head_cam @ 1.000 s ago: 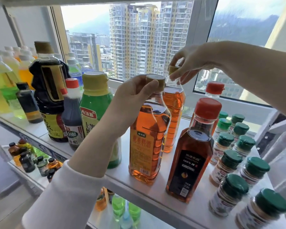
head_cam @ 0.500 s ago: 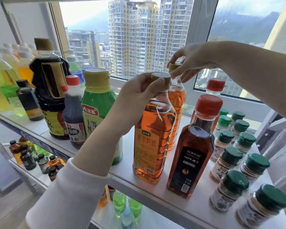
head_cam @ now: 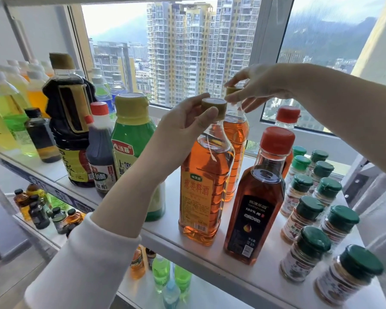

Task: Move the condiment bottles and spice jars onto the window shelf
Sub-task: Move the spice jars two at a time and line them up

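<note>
Amber liquid fills the two tall clear-plastic bottles at the middle of the smooth white window shelf (head_cam: 263,277). On my feed the left hand (head_cam: 187,128) pinches the ribbed gold cap of the front amber bottle (head_cam: 206,186) between thumb and fingertips. That bottle stands upright near the shelf's front edge, flat-sided with horizontal ridges and an orange label. The right hand (head_cam: 262,85) reaches in from the right and curls thumb and forefinger round the gold cap of the rear amber bottle (head_cam: 237,134), which stands just behind the first, close to the window frame. Just beside them on the right I see a squarish brown oil bottle (head_cam: 255,197) with a black label and a red cap, and a second red-capped bottle (head_cam: 288,113) behind it. Further right, round clear spice jars (head_cam: 310,208) with dark green lids stand in two rows. To the left, the left forearm crosses in front of a green bottle (head_cam: 132,143) with a yellow cap, hiding its lower right side. Beyond it stand a small dark vinegar bottle (head_cam: 99,157) and a big black handled jug (head_cam: 68,121). Pale drink bottles (head_cam: 7,108) crowd the far left, and small bottles (head_cam: 38,216) sit on a lower shelf.
</note>
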